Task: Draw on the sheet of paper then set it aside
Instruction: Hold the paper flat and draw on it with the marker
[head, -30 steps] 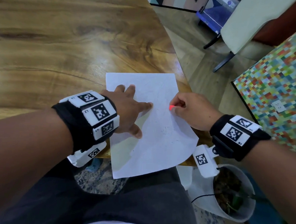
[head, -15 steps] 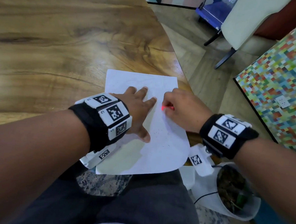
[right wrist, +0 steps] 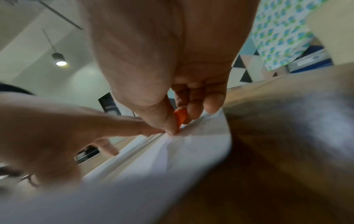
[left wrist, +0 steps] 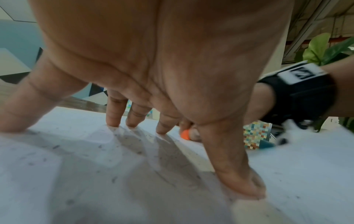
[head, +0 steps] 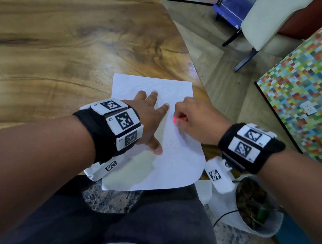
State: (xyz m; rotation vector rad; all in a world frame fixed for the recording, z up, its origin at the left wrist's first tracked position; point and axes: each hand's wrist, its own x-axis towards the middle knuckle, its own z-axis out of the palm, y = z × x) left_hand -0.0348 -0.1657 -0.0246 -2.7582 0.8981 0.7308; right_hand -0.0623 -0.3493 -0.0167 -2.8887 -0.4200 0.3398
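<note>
A white sheet of paper lies at the near right corner of the wooden table, its near end hanging over the edge above my lap. My left hand presses flat on the paper with spread, straight fingers. My right hand pinches a short orange-red crayon between thumb and fingers, its tip on the sheet just right of my left index finger. The crayon shows between my right thumb and fingers; it also peeks out behind my left hand as an orange stub. Faint pencil-like marks dot the paper.
The table edge runs diagonally just right of the paper. Beyond it stand a white plant pot by my right knee, a multicoloured mosaic panel, a cream chair and a blue box. Bare wood stretches left and far.
Both hands have slid up the sheet, away from me; the crayon tip now sits closer to my left index finger. The paper has shifted slightly with the left hand.
</note>
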